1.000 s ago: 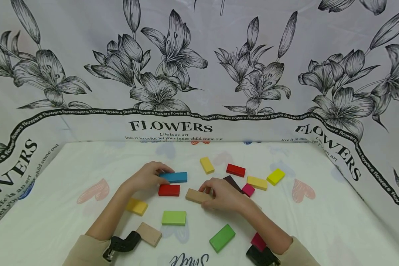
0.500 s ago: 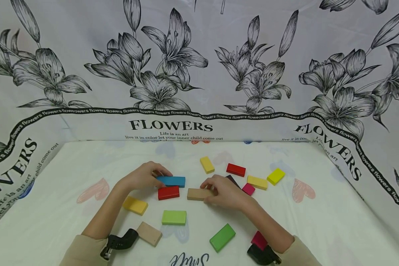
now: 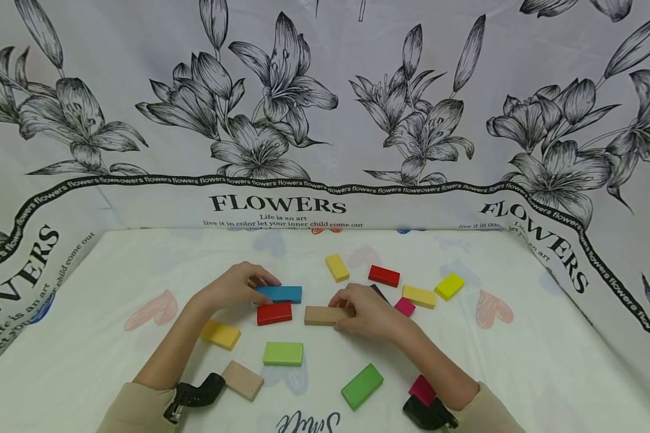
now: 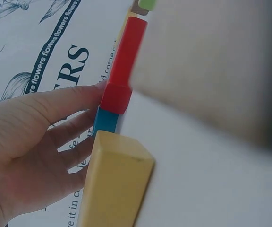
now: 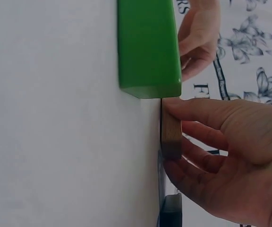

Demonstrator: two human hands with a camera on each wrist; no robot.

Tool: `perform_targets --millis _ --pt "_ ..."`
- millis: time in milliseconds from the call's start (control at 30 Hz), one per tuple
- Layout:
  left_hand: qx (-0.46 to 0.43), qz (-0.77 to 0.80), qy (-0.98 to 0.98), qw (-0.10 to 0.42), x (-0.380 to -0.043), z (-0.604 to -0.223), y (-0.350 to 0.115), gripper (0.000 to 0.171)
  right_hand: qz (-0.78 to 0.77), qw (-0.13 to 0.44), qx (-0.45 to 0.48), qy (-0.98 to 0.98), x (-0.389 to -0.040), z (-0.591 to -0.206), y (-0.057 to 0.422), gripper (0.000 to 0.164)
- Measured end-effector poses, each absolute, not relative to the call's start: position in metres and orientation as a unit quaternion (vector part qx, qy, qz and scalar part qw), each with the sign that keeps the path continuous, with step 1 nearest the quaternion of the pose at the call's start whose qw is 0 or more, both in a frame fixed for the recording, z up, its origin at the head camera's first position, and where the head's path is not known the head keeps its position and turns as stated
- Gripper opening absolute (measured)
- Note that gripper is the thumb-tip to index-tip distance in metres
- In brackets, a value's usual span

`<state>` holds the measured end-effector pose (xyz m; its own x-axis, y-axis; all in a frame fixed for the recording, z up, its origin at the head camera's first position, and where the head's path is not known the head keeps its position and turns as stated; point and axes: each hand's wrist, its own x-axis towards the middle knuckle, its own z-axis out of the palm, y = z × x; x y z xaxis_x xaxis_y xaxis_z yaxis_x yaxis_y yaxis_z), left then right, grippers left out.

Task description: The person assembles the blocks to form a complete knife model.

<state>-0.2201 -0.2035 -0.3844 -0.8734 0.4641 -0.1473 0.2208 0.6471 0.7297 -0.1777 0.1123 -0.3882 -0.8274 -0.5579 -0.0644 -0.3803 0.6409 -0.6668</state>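
Observation:
My left hand [image 3: 233, 290] pinches the left end of a blue block [image 3: 280, 294], its thumb on the near side and fingers behind. Right in front of the blue block lies a red block [image 3: 274, 313], which partly covers it in the left wrist view. To the right, my right hand [image 3: 369, 313] holds a tan wooden block [image 3: 322, 316] by its right end. That wooden block [image 5: 171, 132] shows between thumb and fingers in the right wrist view. A short gap separates the blue and tan blocks, which both lie lengthwise from left to right.
Nearer the person lie a light green block [image 3: 283, 353], a green block [image 3: 362, 386], another tan block [image 3: 243, 380] and a yellow-orange block [image 3: 221, 334]. Behind the right hand are a red block [image 3: 384, 275], a magenta block [image 3: 404, 307] and several yellow ones. A flower-printed cloth [image 3: 411, 120] hangs behind.
The left hand has drawn the blue block slightly left and nearer, and the red block has shifted nearer with it. The right hand has turned the tan block level. The last half second shows almost no motion.

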Motion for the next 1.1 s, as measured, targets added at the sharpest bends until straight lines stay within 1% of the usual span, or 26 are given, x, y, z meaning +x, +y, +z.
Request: perform_targets --millis 333,767,1100 --pt "0.193 0.378 0.889 0.169 -0.22 -0.382 -0.203 0.032 -0.353 0.131 -0.256 0.891 -0.182 -0.385 0.115 0.028" --pt "0.186 0.38 0.89 0.172 -0.217 -0.381 -0.203 0.031 -0.361 0.09 -0.27 0.888 -0.192 -0.385 0.117 0.028" --pt "0.191 0.379 0.889 0.171 -0.216 -0.381 -0.203 0.031 -0.362 0.08 -0.269 0.889 -0.198 -0.39 0.117 0.028"
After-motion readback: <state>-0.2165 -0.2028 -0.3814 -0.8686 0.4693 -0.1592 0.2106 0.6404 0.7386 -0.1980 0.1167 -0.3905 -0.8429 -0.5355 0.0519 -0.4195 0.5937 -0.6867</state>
